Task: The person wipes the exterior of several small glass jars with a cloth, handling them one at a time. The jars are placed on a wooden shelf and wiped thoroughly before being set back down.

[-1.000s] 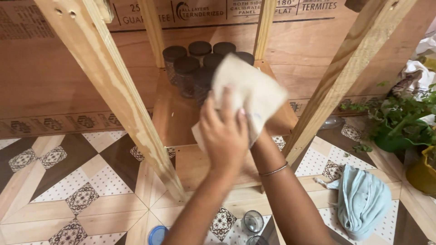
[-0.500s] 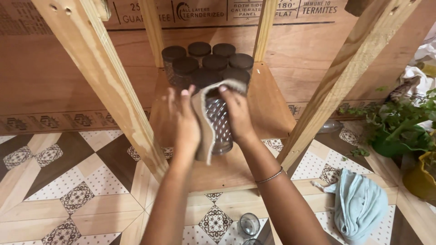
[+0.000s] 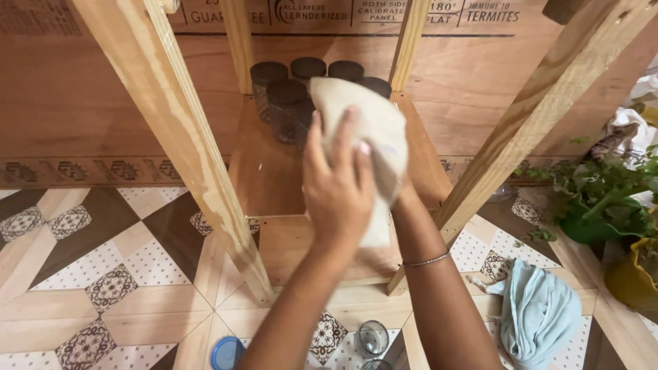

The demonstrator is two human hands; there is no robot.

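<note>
My left hand presses flat on a beige cloth, gripping it over the front of a low wooden shelf. Only the wrist of my right hand shows. The hand itself is under the cloth, where it held a clear patterned glass jar a moment ago. That jar is hidden now. Behind the cloth, several glass jars with dark lids stand packed together at the back of the shelf.
Slanted pale wooden posts frame the shelf on both sides, with a plywood wall behind. On the patterned floor lie a light blue cloth, open glass jars and a blue lid. A green potted plant is at the right.
Half a second ago the jar showed between my hands beside the cloth. The cloth now covers it fully, and my left hand has moved on top.
</note>
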